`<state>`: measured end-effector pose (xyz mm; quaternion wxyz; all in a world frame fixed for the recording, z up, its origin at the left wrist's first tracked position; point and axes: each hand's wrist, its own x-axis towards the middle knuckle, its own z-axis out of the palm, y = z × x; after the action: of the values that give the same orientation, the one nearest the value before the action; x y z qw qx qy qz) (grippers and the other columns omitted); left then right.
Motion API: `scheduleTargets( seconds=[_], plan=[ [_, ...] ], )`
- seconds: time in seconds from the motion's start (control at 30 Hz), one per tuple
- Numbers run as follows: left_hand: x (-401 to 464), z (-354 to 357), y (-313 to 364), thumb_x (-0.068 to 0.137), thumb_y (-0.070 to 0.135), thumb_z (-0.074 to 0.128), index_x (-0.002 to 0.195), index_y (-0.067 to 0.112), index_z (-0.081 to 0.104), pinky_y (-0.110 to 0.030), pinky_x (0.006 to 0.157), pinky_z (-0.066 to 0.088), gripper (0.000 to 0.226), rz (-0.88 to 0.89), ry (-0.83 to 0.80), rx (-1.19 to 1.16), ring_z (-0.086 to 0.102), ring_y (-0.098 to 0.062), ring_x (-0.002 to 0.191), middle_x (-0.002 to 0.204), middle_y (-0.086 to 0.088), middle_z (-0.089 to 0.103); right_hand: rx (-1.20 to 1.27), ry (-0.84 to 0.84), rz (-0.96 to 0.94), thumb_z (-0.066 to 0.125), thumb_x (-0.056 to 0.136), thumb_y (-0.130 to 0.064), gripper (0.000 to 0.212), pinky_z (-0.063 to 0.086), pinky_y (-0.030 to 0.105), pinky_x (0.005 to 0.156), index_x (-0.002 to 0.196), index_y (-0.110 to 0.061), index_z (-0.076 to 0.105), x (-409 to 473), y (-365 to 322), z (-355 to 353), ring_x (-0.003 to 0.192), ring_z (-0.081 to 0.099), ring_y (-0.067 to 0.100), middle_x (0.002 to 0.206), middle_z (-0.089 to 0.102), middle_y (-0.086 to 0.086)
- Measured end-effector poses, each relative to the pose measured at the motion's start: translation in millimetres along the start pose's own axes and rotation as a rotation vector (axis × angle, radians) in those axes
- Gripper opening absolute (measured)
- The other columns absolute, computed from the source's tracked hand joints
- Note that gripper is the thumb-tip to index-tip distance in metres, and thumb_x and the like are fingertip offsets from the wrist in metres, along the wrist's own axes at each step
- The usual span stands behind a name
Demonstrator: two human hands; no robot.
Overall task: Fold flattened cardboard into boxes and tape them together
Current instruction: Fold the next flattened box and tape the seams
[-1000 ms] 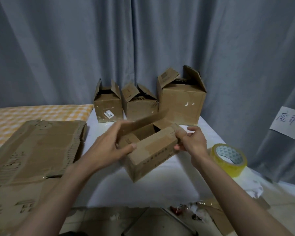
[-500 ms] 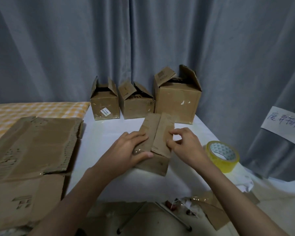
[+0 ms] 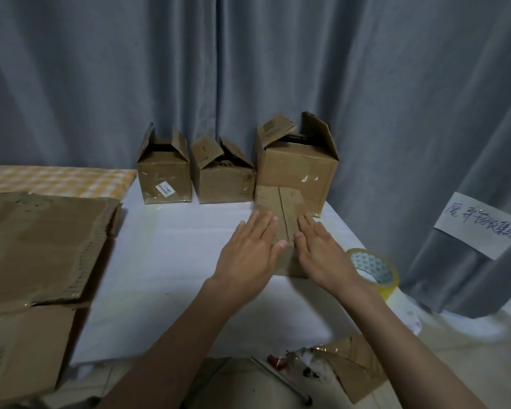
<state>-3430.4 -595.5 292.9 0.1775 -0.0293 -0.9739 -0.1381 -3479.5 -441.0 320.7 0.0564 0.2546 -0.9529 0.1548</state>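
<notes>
A second ago both hands held the small box [image 3: 281, 219] tilted up and open. Now it sits on the table [image 3: 171, 261], flaps closed, left hand [image 3: 248, 255] and right hand [image 3: 322, 255] pressing flat on top.

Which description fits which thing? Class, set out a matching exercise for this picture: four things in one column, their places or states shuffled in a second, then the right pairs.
Things
1. tape roll
2. small box
3. flattened cardboard
4. paper note

Descriptions
a. lies flat at the left
b. hangs on the curtain
c. flaps closed, pressed under both hands
d. rests at the table's right edge

Pairs: 1-d, 2-c, 3-a, 4-b
</notes>
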Motion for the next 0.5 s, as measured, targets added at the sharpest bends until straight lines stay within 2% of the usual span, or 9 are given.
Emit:
scheduleTargets(
  seconds=[0.2, 0.27, 0.3, 0.37, 0.43, 0.5],
  plan=[
    [-1, 5, 2, 0.104, 0.049, 0.019, 0.158, 0.019, 0.011, -0.030, 0.122, -0.001, 0.062, -0.022, 0.007, -0.053, -0.004, -0.011, 0.151, 0.165, 0.004, 0.007, 0.011, 0.011, -0.008, 0.026, 0.109, -0.022, 0.052, 0.013, 0.035, 0.123, 0.156, -0.002, 0.021, 1, 1, 3, 0.151, 0.020, 0.024, 0.165, 0.020, 0.013],
    [-3, 2, 0, 0.104, 0.051, 0.019, 0.158, 0.020, 0.007, -0.029, 0.123, -0.001, 0.064, -0.024, -0.016, -0.099, -0.006, -0.007, 0.151, 0.166, 0.007, 0.002, -0.014, 0.031, -0.009, 0.028, 0.109, -0.022, 0.049, 0.020, 0.037, 0.119, 0.153, -0.002, 0.029, 1, 0, 2, 0.146, 0.030, 0.027, 0.161, 0.029, 0.014],
    [-4, -1, 0, 0.103, 0.053, 0.019, 0.158, 0.022, 0.005, -0.029, 0.123, 0.000, 0.065, -0.024, -0.031, -0.134, -0.007, -0.005, 0.150, 0.165, 0.009, -0.002, -0.020, 0.053, 0.002, 0.029, 0.108, -0.023, 0.045, 0.027, 0.039, 0.114, 0.147, -0.004, 0.038, 1, -1, 1, 0.139, 0.038, 0.030, 0.156, 0.038, 0.014],
    [-7, -9, -4, 0.102, 0.056, 0.019, 0.158, 0.025, 0.000, -0.028, 0.123, -0.001, 0.068, -0.019, -0.058, -0.185, -0.009, -0.001, 0.149, 0.165, 0.012, -0.007, 0.002, 0.124, 0.020, 0.034, 0.104, -0.022, 0.029, 0.038, 0.042, 0.099, 0.121, -0.009, 0.055, 1, -5, -4, 0.117, 0.051, 0.032, 0.129, 0.058, 0.011],
    [-13, -21, -13, 0.100, 0.060, 0.018, 0.158, 0.028, -0.003, -0.026, 0.122, -0.003, 0.069, -0.020, -0.054, -0.189, -0.010, 0.001, 0.148, 0.164, 0.014, -0.008, 0.058, 0.239, 0.027, 0.039, 0.101, -0.017, 0.019, 0.038, 0.041, 0.087, 0.091, -0.011, 0.055, 0, -10, -12, 0.100, 0.054, 0.034, 0.098, 0.061, 0.011],
    [-24, -38, -26, 0.099, 0.062, 0.015, 0.157, 0.031, -0.001, -0.026, 0.121, -0.004, 0.069, -0.042, -0.034, -0.168, -0.009, 0.001, 0.148, 0.164, 0.014, -0.004, 0.125, 0.358, 0.013, 0.041, 0.099, -0.011, 0.020, 0.039, 0.040, 0.084, 0.081, -0.012, 0.050, -2, -19, -21, 0.093, 0.054, 0.035, 0.088, 0.060, 0.013]
  ],
)
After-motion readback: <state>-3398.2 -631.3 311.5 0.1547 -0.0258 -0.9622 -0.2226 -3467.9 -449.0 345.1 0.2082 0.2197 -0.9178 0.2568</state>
